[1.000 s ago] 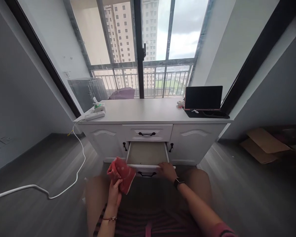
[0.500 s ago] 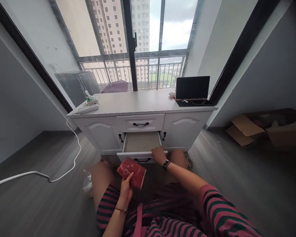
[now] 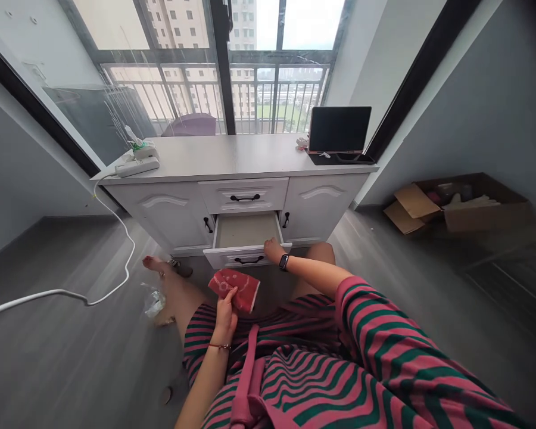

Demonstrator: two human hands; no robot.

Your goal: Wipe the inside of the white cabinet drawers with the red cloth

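Observation:
My left hand (image 3: 226, 313) is closed around a folded red cloth (image 3: 235, 288) with a pale pattern and a whitish edge. The cloth is in front of the pulled-out lower drawer (image 3: 249, 229) of a white cabinet (image 3: 170, 214), a little nearer to me than its front. On the top edge of the drawer front, toward its right end, my right hand (image 3: 274, 250) has its fingers curled over the rim. A watch sits on that wrist. Bare pale boards show inside the drawer. Its black handle (image 3: 249, 260) is left of my right hand.
On the cabinet top are a power strip (image 3: 137, 167) with a white cable and a tablet (image 3: 340, 131) on a dark base. An open cardboard box (image 3: 482, 217) stands on the right floor. A clear plastic bag (image 3: 154, 302) lies by my left leg.
The view has tilted downward, so the cabinet appears higher. My left hand still holds the red cloth, and my right hand stays on the drawer's edge.

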